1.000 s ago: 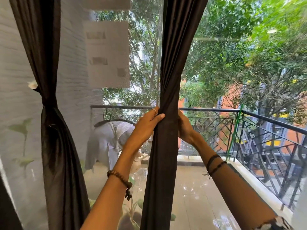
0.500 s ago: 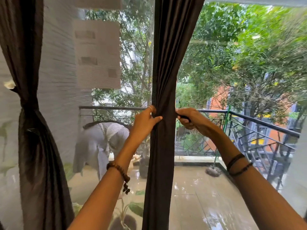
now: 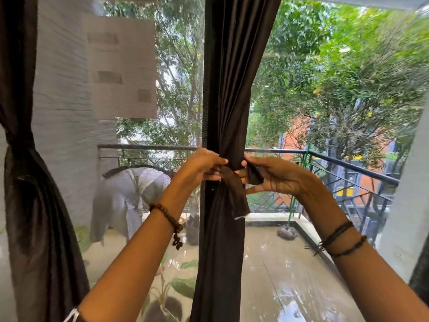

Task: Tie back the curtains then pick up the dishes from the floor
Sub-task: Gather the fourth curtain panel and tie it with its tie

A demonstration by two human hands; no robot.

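From the head camera, a dark brown curtain is seen hanging in the middle of the window, gathered into a narrow waist at the height of the balcony railing. A strip of the same dark cloth, the tie-back, is wrapped around that waist — one loose end is left hanging down the front of the curtain, its pale raw edge turned toward the camera.

The left hand is held at the curtain's left side, its fingers curled and pinched on the strip where it crosses the gathered fabric. The right hand is held at the right side, thumb and fingertips closed on the strip's other end, which is folded dark between them. The two hands are nearly touching across the waist of the curtain.

A second dark curtain is seen at the far left, already cinched in at its middle. A beaded bracelet is worn on the left wrist and dark cords on the right. Beyond the glass, a wet tiled balcony floor and green trees are visible. No dishes are shown in this view.
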